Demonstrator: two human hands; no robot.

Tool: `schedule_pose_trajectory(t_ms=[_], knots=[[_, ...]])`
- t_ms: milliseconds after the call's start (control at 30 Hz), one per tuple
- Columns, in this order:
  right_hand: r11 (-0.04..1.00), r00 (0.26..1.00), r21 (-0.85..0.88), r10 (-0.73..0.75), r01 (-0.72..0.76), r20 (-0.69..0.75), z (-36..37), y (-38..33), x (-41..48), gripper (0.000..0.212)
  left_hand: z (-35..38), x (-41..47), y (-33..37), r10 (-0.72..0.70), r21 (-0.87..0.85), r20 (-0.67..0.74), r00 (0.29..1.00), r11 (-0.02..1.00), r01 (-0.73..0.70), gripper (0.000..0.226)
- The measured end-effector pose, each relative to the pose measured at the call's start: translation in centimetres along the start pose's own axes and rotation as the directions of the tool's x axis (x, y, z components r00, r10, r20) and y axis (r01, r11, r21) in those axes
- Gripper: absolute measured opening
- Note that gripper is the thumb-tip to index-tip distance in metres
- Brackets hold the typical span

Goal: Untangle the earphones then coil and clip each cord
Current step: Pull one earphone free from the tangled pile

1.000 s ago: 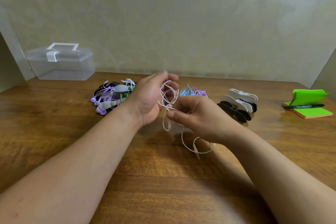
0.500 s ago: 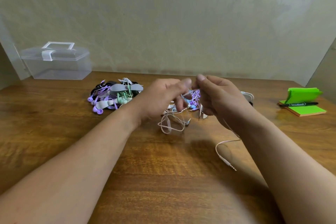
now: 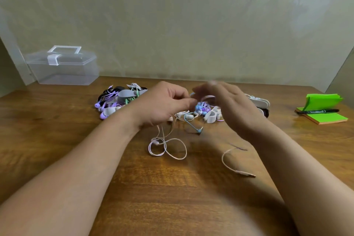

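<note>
- White earphone cord point(image 3: 168, 147) loops on the table at six o'clock from my pinching left hand point(image 3: 162, 103).
- My right hand point(image 3: 231, 107) is blurred; I cannot tell its grip.
- Risk: pulling hard could tighten knots or drag in the blue earphones point(image 3: 201, 108).

right hand point(image 3: 232, 109) motion-blurred, grip unclear; black clips point(image 3: 265, 112) mostly hidden behind it.

Table point(image 3: 57, 140): storage box point(image 3: 63, 67) back left, earphone pile point(image 3: 118, 99) before it, cord loops point(image 3: 166, 147) centre (plug point(image 3: 247, 174) to their right), notepad point(image 3: 323, 115) far right, marker point(image 3: 318, 111) on it.
</note>
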State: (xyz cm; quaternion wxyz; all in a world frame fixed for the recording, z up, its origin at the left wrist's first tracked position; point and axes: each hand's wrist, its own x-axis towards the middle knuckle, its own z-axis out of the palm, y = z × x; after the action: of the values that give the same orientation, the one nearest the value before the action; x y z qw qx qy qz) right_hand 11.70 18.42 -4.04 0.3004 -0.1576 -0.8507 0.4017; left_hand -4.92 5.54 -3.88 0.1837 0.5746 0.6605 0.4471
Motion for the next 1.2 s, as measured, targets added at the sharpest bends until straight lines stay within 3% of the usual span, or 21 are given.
schedule_pose_trajectory(t_ms=[67, 167, 267, 333, 400, 467, 567, 667, 767, 867, 933, 1033, 1133, 1200], knots=[[0.973, 0.987, 0.191, 0.108, -0.13, 0.12, 0.7, -0.6, -0.2, 0.048, 0.2, 0.1, -0.3, -0.005, 0.019, -0.011, 1.0, 1.0, 0.006, 0.032], [0.978, 0.952, 0.112, 0.142, -0.177, 0.271, 0.9, -0.1, -0.2, 0.048, 0.1, 0.1, -0.4, -0.029, -0.012, -0.037, 0.999, 1.0, 0.029, 0.037], [0.979, 0.912, 0.056, 0.159, -0.194, 0.377, -0.7, 1.2, 0.2, 0.041, -1.1, -0.2, -0.3, -0.072, -0.403, 0.002, 0.997, 0.913, 0.067, 0.037], [0.983, 0.919, -0.07, 0.184, -0.17, 0.348, -1.1, 1.8, 0.0, 0.037, -2.2, -0.3, -0.3, -0.059, -0.578, -0.006, 0.998, 0.815, 0.045, 0.033], [0.985, 0.949, -0.013, 0.171, -0.173, 0.264, -0.5, 2.0, 0.0, 0.038, -2.1, -0.1, -0.3, -0.061, -0.524, -0.022, 0.998, 0.851, 0.041, 0.03], [0.98, 0.973, 0.133, 0.116, -0.145, 0.199, 0.1, 1.5, -0.1, 0.042, -1.1, -0.1, 0.1, -0.047, -0.298, -0.023, 0.999, 0.954, 0.038, 0.029], [0.968, 0.962, 0.221, 0.061, -0.123, 0.265, 0.6, 0.5, -0.3, 0.051, 0.3, -0.1, 0.3, -0.031, -0.049, -0.013, 0.999, 0.998, 0.03, 0.031], [0.993, 0.955, 0.074, 0.067, -0.092, 0.29, 1.0, 0.7, -0.2, 0.046, 0.3, 0.0, -0.3, -0.073, -0.13, -0.009, 0.997, 0.989, 0.072, 0.039], [0.979, 0.969, 0.082, 0.17, -0.187, 0.181, 0.0, 1.4, 0.3, 0.034, -0.5, 0.0, -0.6, -0.129, -0.321, 0.006, 0.992, 0.939, 0.124, 0.04], [0.967, 0.969, -0.106, 0.24, -0.232, 0.064, -1.1, 2.0, 0.5, 0.033, -1.6, 0.0, -0.7, -0.129, -0.494, -0.001, 0.992, 0.862, 0.112, 0.031], [0.961, 0.984, -0.223, 0.175, -0.163, 0.037, -0.8, 1.9, 0.2, 0.035, -1.4, 0.0, -0.6, -0.116, -0.427, 0.002, 0.993, 0.898, 0.106, 0.029], [0.977, 0.999, -0.215, 0.007, -0.014, -0.035, 0.3, 0.5, 0.1, 0.044, -0.4, 0.0, -0.2, -0.11, -0.233, 0.038, 0.993, 0.966, 0.115, 0.028], [0.99, 0.999, -0.136, -0.044, 0.044, 0.002, 1.5, -0.6, -0.4, 0.044, 0.0, -0.2, -0.1, -0.094, -0.081, 0.056, 0.994, 0.992, 0.099, 0.027], [0.965, 0.996, -0.248, -0.078, 0.084, 0.035, 1.9, -0.2, -0.4, 0.059, 0.1, -0.3, -0.1, -0.096, -0.038, 0.067, 0.993, 0.994, 0.099, 0.023]])
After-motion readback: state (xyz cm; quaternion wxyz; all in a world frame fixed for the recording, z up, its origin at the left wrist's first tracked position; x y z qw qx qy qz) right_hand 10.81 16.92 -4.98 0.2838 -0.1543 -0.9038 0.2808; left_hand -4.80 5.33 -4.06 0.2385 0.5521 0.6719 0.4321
